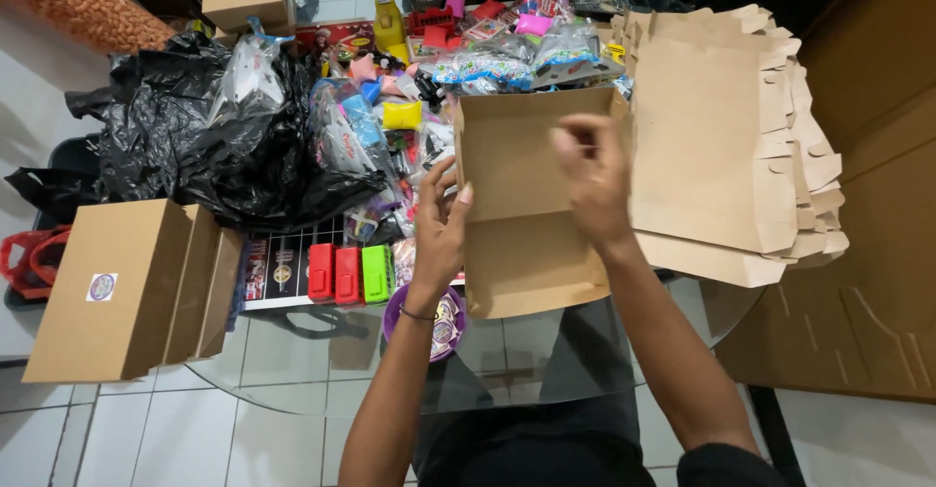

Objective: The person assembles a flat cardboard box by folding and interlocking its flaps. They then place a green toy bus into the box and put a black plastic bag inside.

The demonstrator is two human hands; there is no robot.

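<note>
A brown cardboard box blank point(522, 238) is held half folded over the glass table, its back wall raised. My left hand point(441, 226) presses its fingers against the box's left side flap. At the top right corner of the raised wall my right hand point(593, 177) pinches the cardboard. A stack of flat, unfolded box blanks point(726, 136) lies just right of the box, touching it.
Several closed brown boxes point(127, 287) stand at the left. A black plastic bag point(210, 136) and a heap of colourful small toys and packets point(429, 68) fill the back. Red and green blocks point(348, 272) and a purple bowl point(395, 321) sit near my left wrist. Large cardboard sheets point(868, 253) lean on the right.
</note>
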